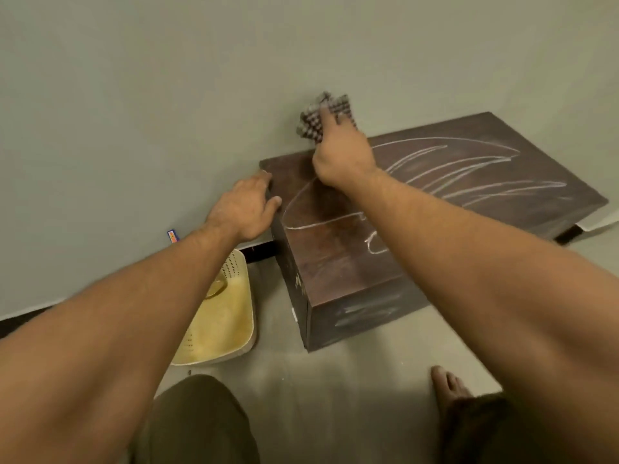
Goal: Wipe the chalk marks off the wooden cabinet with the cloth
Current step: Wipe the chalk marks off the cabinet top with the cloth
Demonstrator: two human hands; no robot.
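Bobbled grey cloth (323, 117) is gripped in right hand (341, 155), raised at wooden cabinet's (335, 269) back edge by the wall (134, 95); left hand (246, 209) is spread on left top corner; chalk marks (469, 169) are seen across the top; yellow basket (217, 316) sits just left; floor (335, 380) is open in front.

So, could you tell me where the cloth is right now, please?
In the head view, the cloth is bunched in the right hand, up by the wall above the back edge of the wooden cabinet.
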